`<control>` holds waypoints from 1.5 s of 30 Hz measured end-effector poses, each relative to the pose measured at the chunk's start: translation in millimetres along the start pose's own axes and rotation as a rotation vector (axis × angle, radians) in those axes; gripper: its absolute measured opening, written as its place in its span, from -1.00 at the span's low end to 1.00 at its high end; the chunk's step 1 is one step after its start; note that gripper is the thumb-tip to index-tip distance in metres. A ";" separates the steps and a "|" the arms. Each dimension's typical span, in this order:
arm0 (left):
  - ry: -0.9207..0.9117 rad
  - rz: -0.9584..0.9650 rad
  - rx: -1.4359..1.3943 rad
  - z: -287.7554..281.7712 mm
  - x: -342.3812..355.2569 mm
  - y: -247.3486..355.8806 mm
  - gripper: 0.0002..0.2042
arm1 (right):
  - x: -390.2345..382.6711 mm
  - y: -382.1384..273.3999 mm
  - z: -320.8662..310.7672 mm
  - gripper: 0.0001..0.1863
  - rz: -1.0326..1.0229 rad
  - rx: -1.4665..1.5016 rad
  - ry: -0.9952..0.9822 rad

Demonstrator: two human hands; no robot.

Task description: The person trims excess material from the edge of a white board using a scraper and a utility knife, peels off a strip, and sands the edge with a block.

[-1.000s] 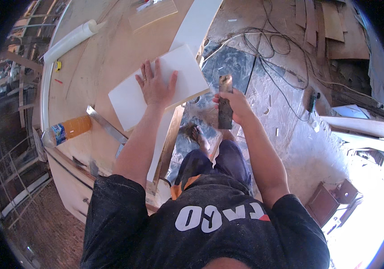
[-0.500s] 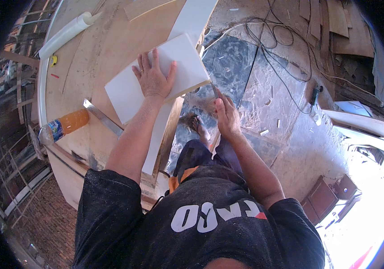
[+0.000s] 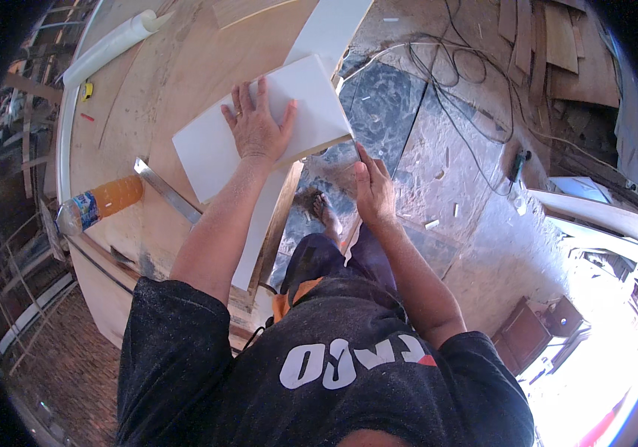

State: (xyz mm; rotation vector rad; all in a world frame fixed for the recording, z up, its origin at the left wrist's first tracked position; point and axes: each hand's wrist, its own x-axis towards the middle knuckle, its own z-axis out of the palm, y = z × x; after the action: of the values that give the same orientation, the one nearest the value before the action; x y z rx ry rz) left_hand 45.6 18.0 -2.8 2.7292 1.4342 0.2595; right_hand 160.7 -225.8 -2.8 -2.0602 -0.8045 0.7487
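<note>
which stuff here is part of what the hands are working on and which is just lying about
In hand:
- left hand, flat on the white board
- right hand, at the board's lower right edge, pinching something thin

Lying about:
- orange drink bottle
- metal strip
- white roll
- cables on the floor
- wood offcuts

Left hand [image 3: 259, 130] flat, right hand [image 3: 373, 190] curled
</note>
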 end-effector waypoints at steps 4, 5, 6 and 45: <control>0.011 0.008 -0.002 0.0 0.1 -0.8 -0.15 | 1.3 -4.5 -4.7 -0.43 -0.012 0.007 -0.017; 0.010 0.010 -0.006 -0.2 0.3 -0.8 -0.15 | 2.1 -4.3 -6.6 -0.43 -0.017 -0.005 -0.025; 0.008 0.011 -0.008 -0.2 -0.5 -0.7 -0.15 | 2.5 -3.2 -8.0 -0.43 -0.021 -0.017 -0.033; -0.079 -0.032 0.013 -3.5 0.6 2.1 -0.15 | 44.7 -27.7 -12.3 -0.44 -0.058 -0.113 -0.095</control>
State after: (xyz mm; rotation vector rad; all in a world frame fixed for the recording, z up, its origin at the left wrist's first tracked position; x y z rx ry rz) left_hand 47.0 17.2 1.0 2.6909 1.4629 0.1403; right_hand 189.8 -184.4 16.1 -2.1041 -0.9759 0.7901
